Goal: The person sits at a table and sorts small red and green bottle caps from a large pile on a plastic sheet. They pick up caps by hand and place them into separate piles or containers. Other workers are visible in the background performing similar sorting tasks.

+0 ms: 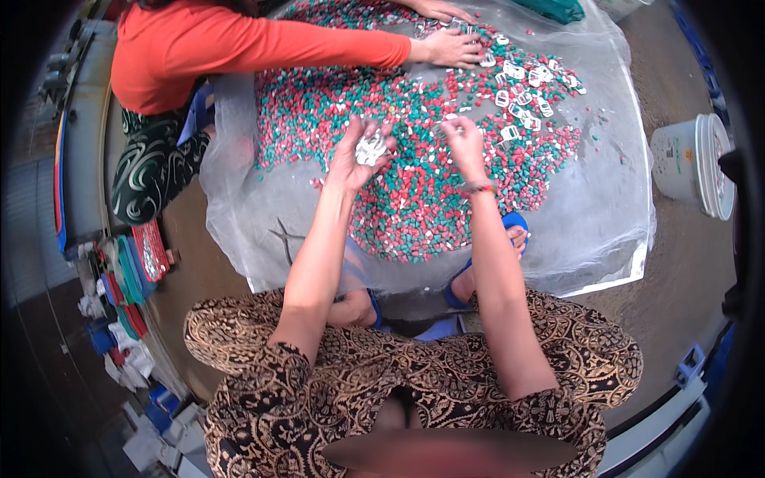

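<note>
My left hand (357, 155) is turned palm up over the pellets, fingers curled round a small bunch of white plastic buckle-like pieces (370, 149). To its right my right hand (464, 142), with a banded bracelet at the wrist, has its fingers pinched together just above the pile. Something pale shows at those fingertips, too blurred to name. Beneath both hands spreads a layer of red, green and white plastic pellets (414, 207). More white frame-shaped pieces (523, 99) lie loose on the pellets beyond my right hand.
A translucent plastic sheet (590, 239) lies under the pellets. Across from me at the left, a person in an orange sleeve (319, 45) reaches over the pile, hand (454, 49) among the white pieces. A white bucket (677, 163) stands at the right. Stacked coloured goods (131, 279) line the left.
</note>
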A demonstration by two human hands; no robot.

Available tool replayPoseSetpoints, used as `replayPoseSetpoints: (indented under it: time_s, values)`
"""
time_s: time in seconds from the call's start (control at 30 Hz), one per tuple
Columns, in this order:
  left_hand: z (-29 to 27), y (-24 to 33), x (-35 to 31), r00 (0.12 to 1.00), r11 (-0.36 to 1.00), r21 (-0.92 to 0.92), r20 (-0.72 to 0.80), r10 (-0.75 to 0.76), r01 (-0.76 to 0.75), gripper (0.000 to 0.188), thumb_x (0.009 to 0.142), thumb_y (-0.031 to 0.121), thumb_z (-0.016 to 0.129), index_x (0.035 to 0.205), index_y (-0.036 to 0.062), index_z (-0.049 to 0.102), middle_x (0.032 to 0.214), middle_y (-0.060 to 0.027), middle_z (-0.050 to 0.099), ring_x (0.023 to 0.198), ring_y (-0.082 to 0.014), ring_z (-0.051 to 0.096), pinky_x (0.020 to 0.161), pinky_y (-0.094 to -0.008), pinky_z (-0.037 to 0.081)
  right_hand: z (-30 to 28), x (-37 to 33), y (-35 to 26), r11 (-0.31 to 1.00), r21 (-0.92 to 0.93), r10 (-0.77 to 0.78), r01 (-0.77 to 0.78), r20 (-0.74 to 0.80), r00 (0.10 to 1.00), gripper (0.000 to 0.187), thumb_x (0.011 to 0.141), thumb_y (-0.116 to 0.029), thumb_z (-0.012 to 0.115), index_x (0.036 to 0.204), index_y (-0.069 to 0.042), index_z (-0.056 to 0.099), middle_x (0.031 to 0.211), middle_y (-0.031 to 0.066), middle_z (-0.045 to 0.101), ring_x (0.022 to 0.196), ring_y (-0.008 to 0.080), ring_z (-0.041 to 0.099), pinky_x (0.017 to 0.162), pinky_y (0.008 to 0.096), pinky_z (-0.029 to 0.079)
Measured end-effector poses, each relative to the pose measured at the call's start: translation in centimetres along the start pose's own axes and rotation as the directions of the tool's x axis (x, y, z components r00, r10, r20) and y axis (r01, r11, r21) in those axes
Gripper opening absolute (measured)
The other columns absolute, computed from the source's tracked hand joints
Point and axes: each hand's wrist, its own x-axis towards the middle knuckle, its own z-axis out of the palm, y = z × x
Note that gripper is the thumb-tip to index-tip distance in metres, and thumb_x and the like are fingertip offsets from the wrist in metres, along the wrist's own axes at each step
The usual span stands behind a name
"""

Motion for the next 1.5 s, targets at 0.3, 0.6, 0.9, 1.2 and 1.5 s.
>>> replayPoseSetpoints:
  time_s: [0.3, 0.6, 0.9, 1.2, 1.5]
  values:
    - [6.3, -5.4, 3.9, 0.994, 0.868, 0.487, 0.098, 0.057, -0.098, 0.036, 0.092, 0.041, 0.048, 0.09, 0.0058, 0.055, 0.09, -0.0098, 0.059, 0.082, -0.019, 0.061, 0.062, -0.0331, 0.054, -5.8, -5.7, -1.5, -0.196, 0.885, 0.166, -0.422, 0.454, 0.875, 0.032, 0.09, -0.029, 0.051, 0.109, -0.004, 0.054, 0.108, 0.0157, 0.06, 0.099, 0.0333, 0.06, 0.078, 0.0525, 0.052]
    - [12.2, -10.3, 3.0, 0.761, -0.191, 0.852, 0.522, 0.385, -0.488, 0.024, 0.087, 0.023, 0.054, 0.093, 0.0014, 0.064, 0.093, -0.0132, 0.063, 0.092, -0.0253, 0.06, 0.08, -0.0355, 0.046, -4.9, -5.5, 0.5, -0.439, 0.854, 0.283, -0.277, 0.425, 0.86, 0.034, 0.091, -0.032, 0.047, 0.114, -0.007, 0.055, 0.107, 0.0124, 0.062, 0.099, 0.0253, 0.06, 0.084, 0.0438, 0.051]
    - [0.9, -11.0, 12.8, 0.994, -0.607, 0.792, 0.103, 0.022, -0.068, 0.038, 0.076, 0.002, 0.056, 0.114, 0.0034, 0.054, 0.133, -0.0226, 0.038, 0.12, -0.0391, 0.04, 0.094, -0.0428, 0.043, -8.6, -3.3, 2.0, -0.35, 0.917, 0.535, -0.19, 0.362, 0.763, 0.029, 0.09, -0.022, 0.042, 0.098, -0.001, 0.06, 0.091, 0.0141, 0.065, 0.084, 0.0272, 0.063, 0.079, 0.0439, 0.053]
    - [-0.4, -11.7, 11.7, 0.997, -0.726, 0.687, 0.078, 0.023, -0.037, 0.026, 0.072, 0.004, 0.061, 0.097, 0.0012, 0.057, 0.115, -0.021, 0.049, 0.105, -0.0371, 0.051, 0.085, -0.0415, 0.049, -15.1, 21.1, -14.4, -0.194, 0.948, 0.085, -0.252, 0.272, 0.959, 0.074, 0.094, -0.051, 0.027, 0.143, -0.005, -0.005, 0.148, 0.0211, -0.007, 0.136, 0.0438, -0.005, 0.102, 0.0706, 0.013]
    - [-1.6, -12.7, 11.6, 0.952, -0.801, 0.595, 0.28, 0.125, -0.07, 0.03, 0.075, 0.013, 0.059, 0.103, 0.0032, 0.059, 0.122, -0.015, 0.048, 0.113, -0.0327, 0.043, 0.093, -0.0479, 0.039, -14.7, 14.4, 1.6, 0.838, -0.52, 0.154, -0.164, -0.063, 0.986, 0.083, 0.083, -0.049, 0.051, 0.145, -0.012, 0.011, 0.137, 0.0273, 0.036, 0.127, 0.0411, 0.033, 0.098, 0.0448, 0.036]
